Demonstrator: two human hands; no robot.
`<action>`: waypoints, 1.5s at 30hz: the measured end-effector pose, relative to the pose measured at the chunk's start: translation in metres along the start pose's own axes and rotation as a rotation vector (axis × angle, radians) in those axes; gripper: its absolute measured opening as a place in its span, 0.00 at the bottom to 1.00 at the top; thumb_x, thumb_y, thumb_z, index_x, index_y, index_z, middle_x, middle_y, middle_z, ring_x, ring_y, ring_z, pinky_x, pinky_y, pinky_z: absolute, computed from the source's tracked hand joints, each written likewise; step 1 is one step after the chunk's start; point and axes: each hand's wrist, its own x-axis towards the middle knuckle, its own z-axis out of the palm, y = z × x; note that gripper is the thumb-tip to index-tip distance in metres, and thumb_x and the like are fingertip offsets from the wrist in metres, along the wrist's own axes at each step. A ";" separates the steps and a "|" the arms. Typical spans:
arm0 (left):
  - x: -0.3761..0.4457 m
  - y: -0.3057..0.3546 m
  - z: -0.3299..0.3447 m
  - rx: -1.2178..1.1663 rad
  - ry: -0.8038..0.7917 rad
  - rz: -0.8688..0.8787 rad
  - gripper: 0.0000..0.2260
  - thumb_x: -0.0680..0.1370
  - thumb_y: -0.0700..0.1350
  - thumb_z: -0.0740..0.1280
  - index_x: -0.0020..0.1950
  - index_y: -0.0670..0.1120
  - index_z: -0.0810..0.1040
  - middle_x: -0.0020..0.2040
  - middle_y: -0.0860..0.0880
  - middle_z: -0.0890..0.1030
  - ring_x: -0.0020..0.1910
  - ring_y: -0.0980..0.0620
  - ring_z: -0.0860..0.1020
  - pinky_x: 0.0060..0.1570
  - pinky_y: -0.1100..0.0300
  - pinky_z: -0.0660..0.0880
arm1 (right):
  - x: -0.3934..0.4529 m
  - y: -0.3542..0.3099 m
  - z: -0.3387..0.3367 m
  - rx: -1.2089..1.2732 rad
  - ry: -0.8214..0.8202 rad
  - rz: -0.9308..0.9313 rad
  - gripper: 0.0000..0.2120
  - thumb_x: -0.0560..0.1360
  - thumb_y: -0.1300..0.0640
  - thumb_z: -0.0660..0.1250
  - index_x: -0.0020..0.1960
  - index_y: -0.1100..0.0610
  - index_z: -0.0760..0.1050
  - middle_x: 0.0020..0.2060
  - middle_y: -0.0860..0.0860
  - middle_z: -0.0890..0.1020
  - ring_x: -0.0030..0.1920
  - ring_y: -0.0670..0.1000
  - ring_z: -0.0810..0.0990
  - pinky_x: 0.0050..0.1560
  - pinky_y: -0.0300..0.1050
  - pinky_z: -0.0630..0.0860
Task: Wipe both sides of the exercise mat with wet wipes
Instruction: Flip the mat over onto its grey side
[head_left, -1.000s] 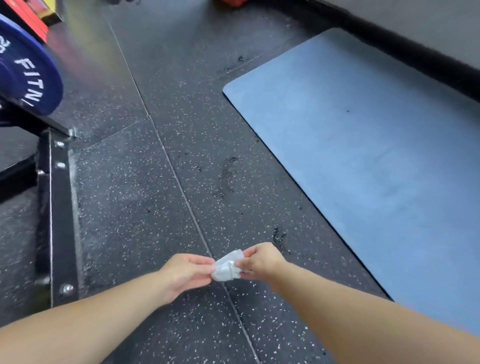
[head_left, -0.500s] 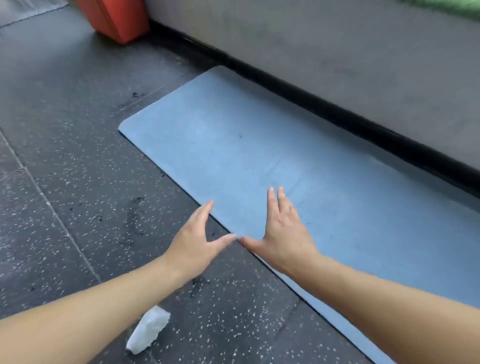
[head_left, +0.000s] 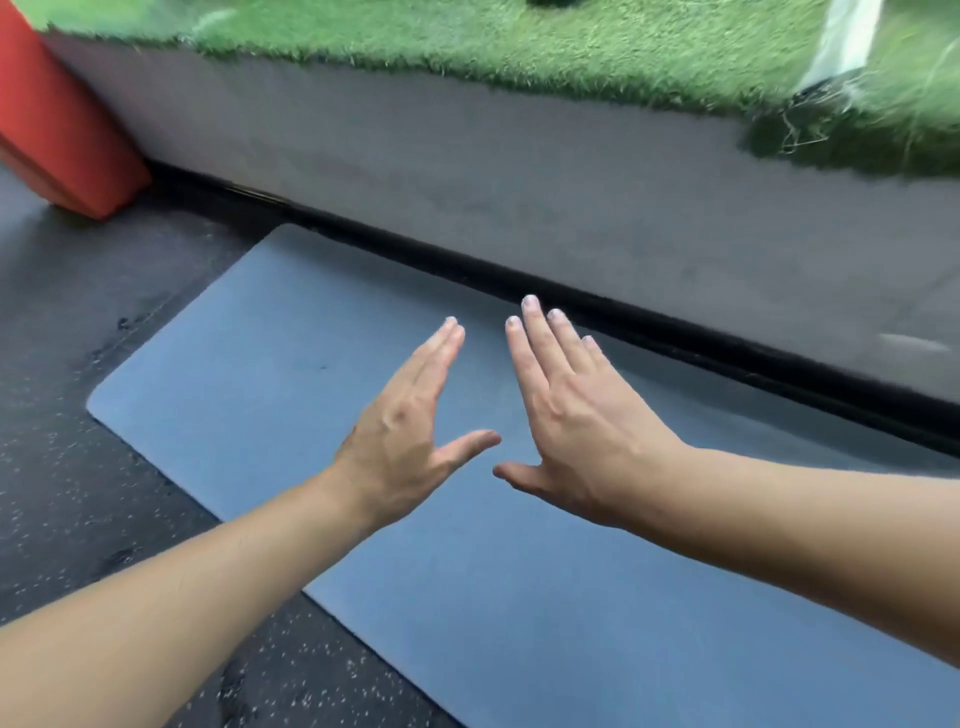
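Reaching over the blue mat with left hand and right hand flat, fingers straight, holding nothing, risking fumbling the thin far edge against the black baseboard.

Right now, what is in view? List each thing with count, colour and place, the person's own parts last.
mat: one, blue-grey, flat on the floor alongside the ledge, no wipe on it
floor: one, dark speckled rubber, left of and below the mat
ledge: one, grey face with a black strip at its foot, behind the mat
turf: one patch, green, on top of the ledge
block: one, red-orange, top left on the floor against the ledge
left hand: one, fingers straight, empty, above the mat
right hand: one, fingers straight, empty, above the mat, beside the left hand
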 end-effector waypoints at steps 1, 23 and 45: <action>0.006 0.010 0.003 0.040 -0.005 0.014 0.44 0.74 0.62 0.70 0.83 0.50 0.52 0.82 0.58 0.52 0.79 0.63 0.52 0.75 0.59 0.60 | -0.003 0.008 -0.001 -0.006 -0.026 0.002 0.61 0.77 0.26 0.61 0.82 0.62 0.27 0.81 0.62 0.29 0.84 0.65 0.35 0.83 0.65 0.50; -0.022 -0.012 0.119 0.169 -0.597 0.438 0.51 0.72 0.70 0.67 0.82 0.51 0.40 0.82 0.51 0.37 0.81 0.45 0.47 0.76 0.43 0.59 | -0.092 -0.039 0.069 -0.131 -0.347 0.708 0.65 0.70 0.21 0.64 0.84 0.56 0.30 0.82 0.61 0.29 0.83 0.70 0.40 0.76 0.75 0.59; -0.186 -0.050 0.207 0.737 -0.882 0.596 0.51 0.76 0.74 0.53 0.81 0.38 0.38 0.79 0.35 0.34 0.79 0.34 0.37 0.70 0.30 0.61 | -0.196 -0.112 0.287 0.208 -0.522 0.560 0.66 0.70 0.29 0.74 0.83 0.48 0.28 0.81 0.54 0.25 0.81 0.67 0.29 0.76 0.78 0.48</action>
